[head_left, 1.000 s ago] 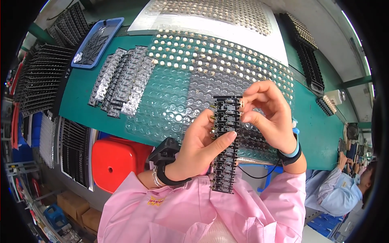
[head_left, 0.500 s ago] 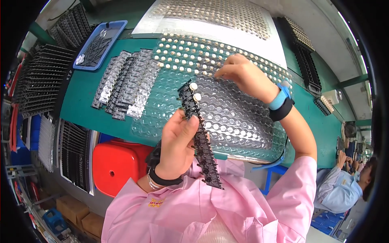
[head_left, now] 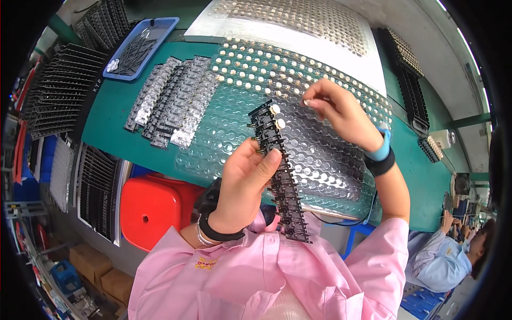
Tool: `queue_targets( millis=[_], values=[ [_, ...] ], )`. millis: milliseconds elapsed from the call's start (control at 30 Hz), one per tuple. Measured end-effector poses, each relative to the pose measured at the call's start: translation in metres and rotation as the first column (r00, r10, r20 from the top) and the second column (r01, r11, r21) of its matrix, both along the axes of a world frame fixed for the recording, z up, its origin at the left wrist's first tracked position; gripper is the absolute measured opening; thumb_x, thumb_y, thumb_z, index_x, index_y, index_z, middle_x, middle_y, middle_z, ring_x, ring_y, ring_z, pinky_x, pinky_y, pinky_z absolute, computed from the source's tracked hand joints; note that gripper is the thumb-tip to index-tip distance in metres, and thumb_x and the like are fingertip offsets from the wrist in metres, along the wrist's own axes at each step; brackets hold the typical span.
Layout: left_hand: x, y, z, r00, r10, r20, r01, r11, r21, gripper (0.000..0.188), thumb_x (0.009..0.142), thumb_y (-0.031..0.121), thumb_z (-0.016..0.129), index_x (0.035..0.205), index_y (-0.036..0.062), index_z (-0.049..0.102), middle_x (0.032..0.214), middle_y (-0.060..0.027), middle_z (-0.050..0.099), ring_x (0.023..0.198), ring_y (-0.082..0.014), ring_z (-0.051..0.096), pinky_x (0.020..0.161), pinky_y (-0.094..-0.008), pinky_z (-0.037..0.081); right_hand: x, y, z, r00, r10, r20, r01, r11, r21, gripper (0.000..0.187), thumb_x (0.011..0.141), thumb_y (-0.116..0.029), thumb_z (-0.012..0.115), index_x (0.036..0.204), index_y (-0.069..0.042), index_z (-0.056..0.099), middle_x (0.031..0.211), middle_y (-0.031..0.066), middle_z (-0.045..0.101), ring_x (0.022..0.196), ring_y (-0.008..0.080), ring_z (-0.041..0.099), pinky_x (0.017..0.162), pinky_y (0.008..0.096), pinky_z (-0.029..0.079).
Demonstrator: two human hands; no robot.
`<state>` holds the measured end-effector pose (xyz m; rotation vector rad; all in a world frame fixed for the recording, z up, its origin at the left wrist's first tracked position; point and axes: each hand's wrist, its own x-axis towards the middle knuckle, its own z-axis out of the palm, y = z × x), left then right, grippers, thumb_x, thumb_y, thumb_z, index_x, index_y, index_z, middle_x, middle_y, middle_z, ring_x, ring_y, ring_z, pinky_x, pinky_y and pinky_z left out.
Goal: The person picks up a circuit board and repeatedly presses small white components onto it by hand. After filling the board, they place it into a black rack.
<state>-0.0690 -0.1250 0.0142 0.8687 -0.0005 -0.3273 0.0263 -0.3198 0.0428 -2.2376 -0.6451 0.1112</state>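
Observation:
My left hand (head_left: 248, 178) is closed round a long black circuit board strip (head_left: 288, 200), which tilts over the front of the table. Two round white parts sit at the strip's far end, one of them a white disc (head_left: 280, 124). My right hand (head_left: 341, 109) pinches a small round white part (head_left: 307, 102) between thumb and fingertips, a little right of that end. Below both hands lies a clear plastic blister tray (head_left: 325, 154). Its far rows hold many more white discs, while the nearer pockets show none.
Board strips in shiny cover (head_left: 173, 101) lie left of the tray. A blue bin (head_left: 170, 24) of thin black pieces stands behind them, near black racks (head_left: 58, 90). A red stool (head_left: 152, 210) is at lower left. A person in light blue (head_left: 448, 261) works at far right.
My right hand has lifted off the tray's rows and come nearer, now with a white part in its fingertips. The view has shifted slightly; my left hand still holds the strip.

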Motion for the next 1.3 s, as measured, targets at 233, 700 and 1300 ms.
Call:
queue_targets(
  millis=[233, 700, 1300],
  values=[
    [0.000, -0.015, 0.002, 0.996, -0.074, -0.052, 0.069, 0.994, -0.082, 0.022, 0.084, 0.014, 0.054, 0.100, 0.0026, 0.045, 0.083, -0.0004, 0.055, 0.068, -0.0021, 0.048, 0.057, -0.0147, 0.037, -0.048, -0.002, 0.027, 0.923, 0.113, -0.367, 0.107, 0.842, 0.529, 0.011, 0.079, -0.001, 0.054, 0.087, 0.000, 0.046, 0.084, 0.0068, 0.051, 0.071, 0.0082, 0.047, 0.062, 0.0201, 0.040],
    [0.000, -0.030, 0.006, 0.997, -0.083, 0.004, 0.083, 0.993, -0.090, 0.024, 0.082, 0.010, 0.056, 0.101, 0.0009, 0.044, 0.093, -0.0028, 0.054, 0.079, -0.0055, 0.050, 0.068, -0.0197, 0.041, -0.056, -0.006, 0.020, 0.888, 0.218, -0.405, 0.104, 0.762, 0.639, 0.013, 0.075, -0.001, 0.060, 0.081, 0.001, 0.050, 0.083, 0.0092, 0.053, 0.070, 0.0099, 0.050, 0.061, 0.0207, 0.043],
    [0.000, -0.034, 0.007, 0.996, -0.035, 0.077, 0.041, 0.995, -0.088, 0.028, 0.081, 0.004, 0.055, 0.106, 0.0002, 0.043, 0.097, -0.0023, 0.052, 0.085, -0.0053, 0.048, 0.072, -0.0190, 0.039, -0.061, -0.001, 0.022, 0.980, 0.082, -0.180, 0.035, 0.825, 0.564, 0.011, 0.072, 0.005, 0.061, 0.080, 0.005, 0.055, 0.080, 0.0101, 0.054, 0.069, 0.0116, 0.052, 0.059, 0.0210, 0.044]
  ],
)
